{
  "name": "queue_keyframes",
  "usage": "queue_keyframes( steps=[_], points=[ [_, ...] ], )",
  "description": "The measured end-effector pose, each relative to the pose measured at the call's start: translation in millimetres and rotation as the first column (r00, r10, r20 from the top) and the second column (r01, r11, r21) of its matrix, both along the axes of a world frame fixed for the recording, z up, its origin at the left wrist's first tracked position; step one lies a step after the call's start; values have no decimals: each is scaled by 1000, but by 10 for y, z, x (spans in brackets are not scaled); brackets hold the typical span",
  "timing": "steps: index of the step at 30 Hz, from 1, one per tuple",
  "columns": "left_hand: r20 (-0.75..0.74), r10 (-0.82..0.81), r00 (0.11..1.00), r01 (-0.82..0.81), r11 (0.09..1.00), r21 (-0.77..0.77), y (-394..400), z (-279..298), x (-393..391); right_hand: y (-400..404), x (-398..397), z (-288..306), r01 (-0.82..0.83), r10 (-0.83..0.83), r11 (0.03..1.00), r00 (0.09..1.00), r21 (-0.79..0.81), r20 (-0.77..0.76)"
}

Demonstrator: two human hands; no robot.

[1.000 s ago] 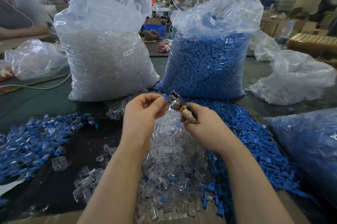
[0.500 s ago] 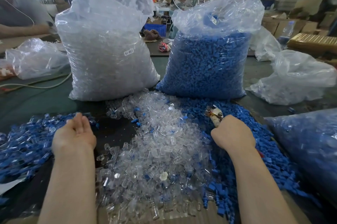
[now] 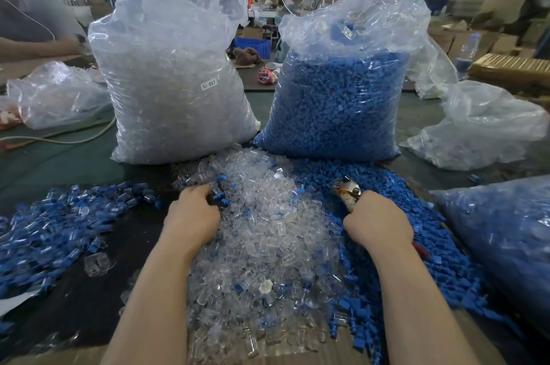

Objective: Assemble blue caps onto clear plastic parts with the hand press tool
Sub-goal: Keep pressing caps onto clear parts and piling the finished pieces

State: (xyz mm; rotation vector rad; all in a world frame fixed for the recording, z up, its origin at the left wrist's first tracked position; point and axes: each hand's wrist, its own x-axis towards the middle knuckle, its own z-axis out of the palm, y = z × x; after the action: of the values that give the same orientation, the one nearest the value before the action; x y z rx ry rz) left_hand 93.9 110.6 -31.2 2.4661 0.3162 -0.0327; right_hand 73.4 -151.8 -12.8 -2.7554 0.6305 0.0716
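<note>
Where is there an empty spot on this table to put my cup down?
Two bare patches: the dark mat between the pile of finished blue-capped pieces and the clear parts pile, with a few stray clear bits, and the green tabletop left of the big clear-parts bag. The middle and right are crowded with clear parts, loose blue caps and bags.

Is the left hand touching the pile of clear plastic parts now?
Touching. The head view shows the left hand lying on the pile of clear plastic parts, fingertips among its pieces.
</note>
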Motion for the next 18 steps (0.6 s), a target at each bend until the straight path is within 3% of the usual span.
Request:
queue_keyframes(
  steps=[2,5,13,18],
  points=[
    [-61,-126,990,135,974,180,-18,-42,13,1,-1,6,-9,9,1000,1000,-6,4],
    [-61,-218,974,226,950,215,-50,-5,9,-5,-2,12,-10,10,1000,1000,-6,13],
    [-43,-182,982,176,977,-116,-93,165,-103,11,8,-6,-44,44,999,999,15,8],
    [23,-159,987,161,978,-130,-96,231,-137,29,10,-9,-32,32,999,999,-3,25]
  ],
)
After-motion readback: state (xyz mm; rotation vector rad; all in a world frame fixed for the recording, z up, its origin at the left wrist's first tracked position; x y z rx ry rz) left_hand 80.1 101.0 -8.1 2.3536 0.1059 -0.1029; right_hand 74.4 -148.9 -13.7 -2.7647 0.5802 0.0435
